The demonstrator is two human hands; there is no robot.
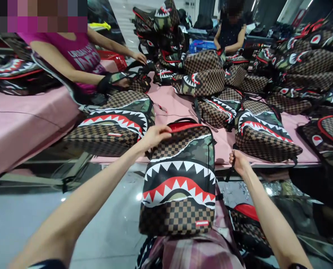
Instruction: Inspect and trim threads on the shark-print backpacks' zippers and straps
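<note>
A checkered backpack [180, 179] with a shark-mouth print and camouflage patches rests upright on my lap, leaning against the table edge. Its red lining shows at the top opening. My left hand [156, 136] is closed on the backpack's upper left edge, beside that lining. To the right of the bag, my right hand [238, 162] pinches a narrow black strap [228, 172] that hangs below the fingers. Where this strap joins the bag is hard to make out.
Similar backpacks lie on the pink-covered table [173, 102], including one at left [116, 123] and one at right [267, 130]. Bags are piled at the back. A co-worker in a magenta shirt [82, 61] handles a bag at left; another person [230, 37] stands behind.
</note>
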